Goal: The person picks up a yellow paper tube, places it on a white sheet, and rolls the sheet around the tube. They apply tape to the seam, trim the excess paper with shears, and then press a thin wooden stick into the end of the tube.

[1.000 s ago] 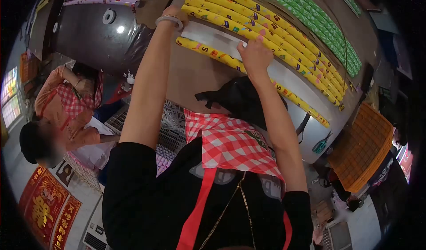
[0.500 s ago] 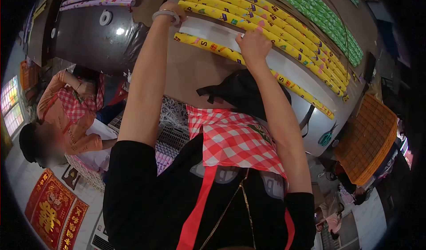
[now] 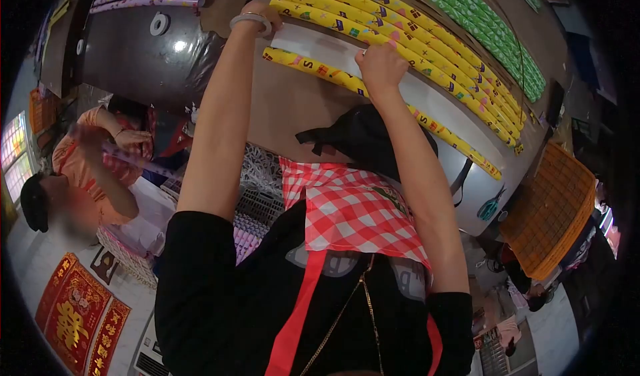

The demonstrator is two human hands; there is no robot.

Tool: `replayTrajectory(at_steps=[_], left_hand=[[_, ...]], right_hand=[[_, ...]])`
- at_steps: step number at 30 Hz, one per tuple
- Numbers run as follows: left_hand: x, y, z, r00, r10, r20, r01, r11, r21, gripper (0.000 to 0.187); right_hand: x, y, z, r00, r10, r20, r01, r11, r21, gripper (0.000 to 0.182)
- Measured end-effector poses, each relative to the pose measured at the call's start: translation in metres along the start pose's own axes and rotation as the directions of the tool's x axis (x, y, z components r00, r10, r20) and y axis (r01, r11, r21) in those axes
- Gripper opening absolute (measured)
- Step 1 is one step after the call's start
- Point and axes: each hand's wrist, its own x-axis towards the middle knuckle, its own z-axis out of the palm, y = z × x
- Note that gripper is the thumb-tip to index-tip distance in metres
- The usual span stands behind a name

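Looked like a gift-wrap workshop tbh: long yellow party-print rolls (image 3: 414, 28) and green patterned rolls (image 3: 487, 39) lay in rows on a brown worktable (image 3: 293, 109), and a co-worker in an orange top (image 3: 70, 157) was beside a pale woven basket (image 3: 127, 259).

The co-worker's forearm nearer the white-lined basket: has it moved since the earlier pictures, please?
Yes: the forearm has swung up and leftward in the picture, away from the basket.

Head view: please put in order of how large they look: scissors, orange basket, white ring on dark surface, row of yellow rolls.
1. Row of yellow rolls
2. Orange basket
3. Scissors
4. White ring, only slightly smaller
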Motion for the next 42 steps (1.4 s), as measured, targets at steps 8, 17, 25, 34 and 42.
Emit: replayTrajectory(at_steps=[8, 17, 25, 34, 42], left_hand=[[-0.034, 0.021, -0.006, 0.996, -0.068, -0.051, 0.055, 0.970, -0.236, 0.012], [-0.017, 0.017, -0.002, 1.000, -0.003, -0.010, 0.004, 0.993, 0.122, 0.008], [-0.019, 0.026, -0.012, 0.982, -0.117, 0.148, 0.163, 0.918, -0.361, 0.009], [-0.032, 0.041, -0.021, 0.966, -0.160, 0.205, 0.218, 0.928, -0.302, 0.008], [-0.041, 0.033, -0.023, 0.997, -0.049, 0.060, 0.027, 0.945, 0.325, 0.014]], right_hand=[[0.005, -0.005, -0.001, 0.995, 0.004, 0.104, -0.002, 1.000, -0.020, 0.026], [0.005, -0.006, 0.001, 0.990, -0.049, 0.133, 0.046, 0.998, 0.032, 0.023], [0.004, -0.005, 0.008, 0.996, -0.093, -0.012, 0.092, 0.994, -0.065, 0.023], [0.004, -0.006, 0.024, 0.990, -0.086, -0.112, 0.069, 0.987, -0.146, 0.023], [0.004, -0.008, 0.028, 0.998, -0.027, -0.054, 0.020, 0.992, -0.123, 0.019]])
